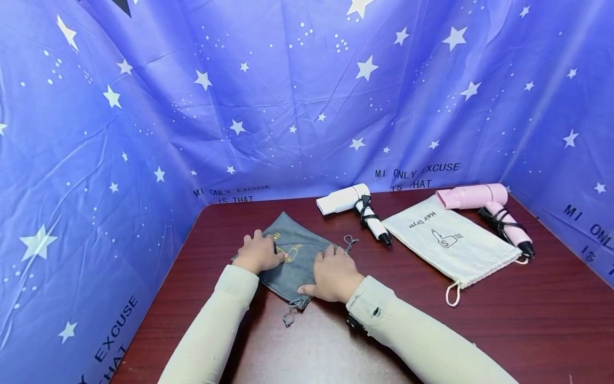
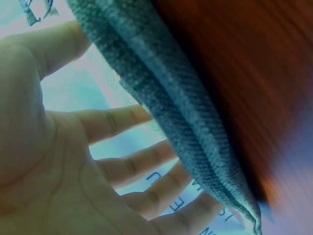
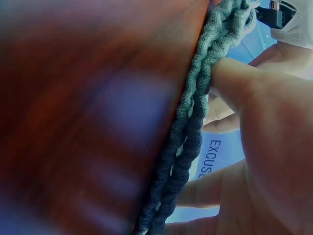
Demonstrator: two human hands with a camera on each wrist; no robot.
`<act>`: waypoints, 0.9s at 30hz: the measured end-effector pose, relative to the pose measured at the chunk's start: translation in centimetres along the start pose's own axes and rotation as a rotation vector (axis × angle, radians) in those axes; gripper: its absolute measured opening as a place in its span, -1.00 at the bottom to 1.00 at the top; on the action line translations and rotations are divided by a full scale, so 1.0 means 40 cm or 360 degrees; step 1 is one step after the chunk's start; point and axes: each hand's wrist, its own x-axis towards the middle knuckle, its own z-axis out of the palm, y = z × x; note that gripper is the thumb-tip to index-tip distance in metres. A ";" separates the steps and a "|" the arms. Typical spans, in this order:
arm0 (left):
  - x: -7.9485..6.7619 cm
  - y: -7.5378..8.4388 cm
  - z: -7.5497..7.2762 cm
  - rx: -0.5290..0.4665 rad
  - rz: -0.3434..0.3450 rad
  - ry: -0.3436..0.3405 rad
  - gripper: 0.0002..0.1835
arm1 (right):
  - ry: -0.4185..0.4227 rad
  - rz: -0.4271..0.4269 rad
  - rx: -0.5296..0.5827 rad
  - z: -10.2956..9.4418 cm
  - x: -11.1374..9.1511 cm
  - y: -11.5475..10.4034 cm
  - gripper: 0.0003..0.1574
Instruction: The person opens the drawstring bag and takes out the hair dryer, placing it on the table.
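Note:
A dark grey drawstring bag (image 1: 307, 233) with yellow lettering and a hair dryer picture lies flat on the table. On its left part rests my left hand (image 1: 259, 254), fingers spread over the cloth. My right hand (image 1: 337, 275) presses on the gathered mouth end, its thumb toward the near corner. In the left wrist view, straight fingers reach over the bag's seamed edge (image 2: 164, 103). The right wrist view has the ruffled mouth (image 3: 182, 142) of the bag close to the thumb. Cord loops (image 1: 289, 318) stick out at both mouth corners.
Behind the right hand lies a white hair dryer (image 1: 342, 199) with its black cord wrapped round the handle. Farther right, a pink hair dryer (image 1: 475, 197) overlaps the corner of a white drawstring bag (image 1: 446, 245). A blue star-patterned curtain (image 1: 288, 96) surrounds the dark red table (image 1: 542, 320).

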 end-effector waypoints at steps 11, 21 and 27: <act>-0.010 0.038 -0.002 0.0002 0.0008 -0.0056 -0.18 | 0.0000 0.0010 0.0023 0.007 -0.030 0.019 0.38; -0.011 0.065 0.010 0.0032 0.0010 -0.0028 -0.17 | 0.0015 0.0001 0.0018 0.006 -0.056 0.040 0.35; -0.013 0.082 0.012 0.0041 0.0015 -0.0029 -0.18 | 0.0016 -0.0001 0.0019 0.008 -0.067 0.053 0.35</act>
